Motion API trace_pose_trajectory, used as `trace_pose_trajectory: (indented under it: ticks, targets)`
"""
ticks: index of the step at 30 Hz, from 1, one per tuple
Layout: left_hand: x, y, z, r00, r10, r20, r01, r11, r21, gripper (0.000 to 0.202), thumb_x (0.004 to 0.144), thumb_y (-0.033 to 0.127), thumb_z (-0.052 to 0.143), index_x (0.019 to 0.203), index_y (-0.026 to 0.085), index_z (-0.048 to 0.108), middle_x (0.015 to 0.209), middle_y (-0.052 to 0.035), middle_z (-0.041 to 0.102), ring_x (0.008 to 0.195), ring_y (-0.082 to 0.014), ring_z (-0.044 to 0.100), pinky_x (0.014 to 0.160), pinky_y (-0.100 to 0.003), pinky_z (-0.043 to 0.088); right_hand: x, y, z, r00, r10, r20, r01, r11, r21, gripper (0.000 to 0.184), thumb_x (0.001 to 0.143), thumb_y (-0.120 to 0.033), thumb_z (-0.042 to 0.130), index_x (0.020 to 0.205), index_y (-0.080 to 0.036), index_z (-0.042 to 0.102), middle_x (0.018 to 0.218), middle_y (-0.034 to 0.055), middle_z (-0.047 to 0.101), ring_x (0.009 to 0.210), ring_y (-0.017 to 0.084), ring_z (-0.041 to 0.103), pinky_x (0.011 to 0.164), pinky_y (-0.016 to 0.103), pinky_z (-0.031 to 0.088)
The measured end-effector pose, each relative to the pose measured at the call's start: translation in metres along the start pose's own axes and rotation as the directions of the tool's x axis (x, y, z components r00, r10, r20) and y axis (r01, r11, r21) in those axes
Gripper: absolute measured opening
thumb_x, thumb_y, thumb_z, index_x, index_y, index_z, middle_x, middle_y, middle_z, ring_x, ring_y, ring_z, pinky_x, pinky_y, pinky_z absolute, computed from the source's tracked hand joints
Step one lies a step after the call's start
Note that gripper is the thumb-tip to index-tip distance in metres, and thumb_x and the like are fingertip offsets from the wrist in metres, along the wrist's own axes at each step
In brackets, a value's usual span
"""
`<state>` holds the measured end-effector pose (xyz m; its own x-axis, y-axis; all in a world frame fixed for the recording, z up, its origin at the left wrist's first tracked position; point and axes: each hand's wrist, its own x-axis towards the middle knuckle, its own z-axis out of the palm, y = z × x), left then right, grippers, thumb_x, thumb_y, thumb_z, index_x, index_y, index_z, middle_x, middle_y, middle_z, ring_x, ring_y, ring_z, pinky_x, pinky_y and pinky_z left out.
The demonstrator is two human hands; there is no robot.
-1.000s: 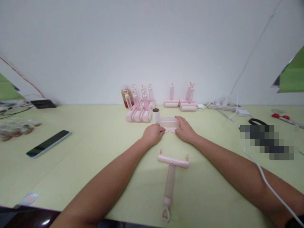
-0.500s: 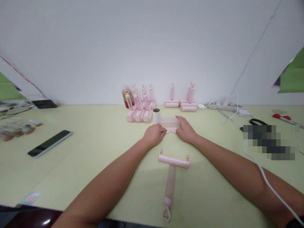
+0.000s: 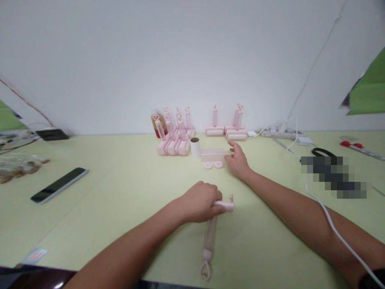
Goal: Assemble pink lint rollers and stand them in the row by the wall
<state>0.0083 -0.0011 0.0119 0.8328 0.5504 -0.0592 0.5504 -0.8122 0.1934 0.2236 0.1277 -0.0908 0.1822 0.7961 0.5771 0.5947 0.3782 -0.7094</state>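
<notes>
A pink lint roller handle [image 3: 209, 235] lies on the pale green table [image 3: 120, 192], its forked head toward the wall. My left hand [image 3: 201, 200] is closed over the left side of that head. My right hand [image 3: 237, 160] rests further back with fingers spread, its fingertips beside a clear cover piece [image 3: 213, 154]. Two small pink round caps [image 3: 213, 165] lie just in front of the cover. A white paper roll with a brown core [image 3: 195, 147] stands upright left of the cover.
Several assembled pink rollers [image 3: 174, 136] stand by the wall, more of them [image 3: 227, 127] to their right. A phone [image 3: 58, 184] lies at left. A power strip and white cables [image 3: 285, 134] run along the right, with red-handled scissors [image 3: 356, 147] far right.
My left hand drew back from the round caps toward me and closed on the head of the roller handle. My right hand shifted slightly right and opened beside the clear cover.
</notes>
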Motion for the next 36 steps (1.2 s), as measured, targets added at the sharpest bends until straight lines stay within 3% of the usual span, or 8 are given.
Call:
trace_pose_trajectory:
  ticks: [5,9,13,16,20,25,31,36]
  targets:
    - [-0.016,-0.034,-0.001,0.969,-0.199,-0.145,0.160,0.957,-0.240,0.029,0.088,0.041,0.056,0.073,0.017,0.059,0.072,-0.0005,0.060,0.062,-0.0134,0.051,0.057,-0.025,0.032,-0.002,-0.030,-0.021,0.992,-0.096,-0.087,0.101,0.993,0.055,0.036,0.082,-0.021,0.049,0.118,-0.020,0.055,0.109,0.0105,0.057,0.097,0.024,0.056,0.085,0.042,0.049]
    - [-0.018,-0.061,-0.001,0.842,-0.440,-0.314,0.250,0.832,-0.496,0.033,0.085,0.043,0.060,0.067,0.016,0.053,0.071,0.0017,0.055,0.063,-0.0116,0.050,0.057,-0.023,0.035,-0.022,-0.073,-0.030,0.958,-0.267,0.109,0.251,0.958,0.139,0.014,0.087,-0.028,0.056,0.096,-0.021,0.064,0.085,0.0031,0.061,0.078,0.018,0.058,0.077,0.033,0.048]
    - [-0.014,-0.065,0.002,0.715,-0.615,-0.332,0.250,0.669,-0.700,0.036,0.079,0.048,0.066,0.068,0.015,0.054,0.067,0.0020,0.055,0.055,-0.0100,0.048,0.052,-0.022,0.033,-0.042,-0.101,-0.026,0.711,-0.347,0.612,0.281,0.937,0.205,0.022,0.089,-0.037,0.059,0.097,-0.018,0.064,0.078,0.0005,0.062,0.064,0.013,0.054,0.060,0.026,0.040]
    - [-0.011,-0.059,-0.001,0.676,-0.685,-0.272,0.153,0.491,-0.857,0.035,0.076,0.047,0.070,0.074,0.016,0.054,0.062,0.0038,0.053,0.051,-0.0088,0.047,0.049,-0.020,0.035,-0.047,-0.102,-0.026,0.625,-0.318,0.713,0.304,0.940,0.153,0.023,0.091,-0.039,0.057,0.095,-0.017,0.064,0.064,-0.0031,0.056,0.056,0.012,0.049,0.055,0.024,0.034]
    - [-0.014,-0.052,-0.010,0.778,-0.615,-0.128,-0.037,0.158,-0.987,0.033,0.075,0.042,0.073,0.082,0.016,0.053,0.070,0.0027,0.057,0.057,-0.0088,0.055,0.051,-0.018,0.042,-0.044,-0.094,-0.030,0.642,-0.422,0.641,0.364,0.903,0.230,0.023,0.092,-0.040,0.056,0.095,-0.018,0.059,0.065,-0.0036,0.051,0.057,0.012,0.045,0.057,0.025,0.034]
    - [-0.020,-0.046,-0.013,0.945,-0.320,0.058,0.050,-0.035,-0.998,0.035,0.080,0.036,0.072,0.104,0.015,0.060,0.081,-0.0067,0.068,0.070,-0.0171,0.067,0.054,-0.021,0.050,-0.043,-0.090,-0.031,0.633,-0.512,0.580,0.448,0.854,0.265,0.023,0.093,-0.040,0.053,0.086,-0.019,0.053,0.070,-0.0008,0.052,0.062,0.015,0.046,0.061,0.027,0.036]
    - [-0.018,-0.049,-0.007,0.961,-0.275,0.015,-0.025,-0.142,-0.990,0.038,0.080,0.029,0.073,0.114,0.015,0.061,0.112,-0.0135,0.068,0.089,-0.0228,0.071,0.066,-0.031,0.059,-0.045,-0.089,-0.027,0.662,-0.508,0.551,0.450,0.857,0.251,0.017,0.094,-0.036,0.049,0.093,-0.019,0.051,0.080,0.0030,0.055,0.070,0.018,0.050,0.066,0.029,0.040]
    - [-0.015,-0.046,-0.002,0.953,-0.299,-0.048,-0.092,-0.134,-0.987,0.044,0.074,0.034,0.079,0.107,0.011,0.061,0.084,-0.0079,0.070,0.065,-0.0147,0.067,0.058,-0.024,0.055,-0.046,-0.091,-0.026,0.644,-0.521,0.561,0.512,0.838,0.191,0.019,0.095,-0.036,0.047,0.088,-0.019,0.051,0.079,0.0042,0.056,0.070,0.019,0.050,0.067,0.031,0.041]
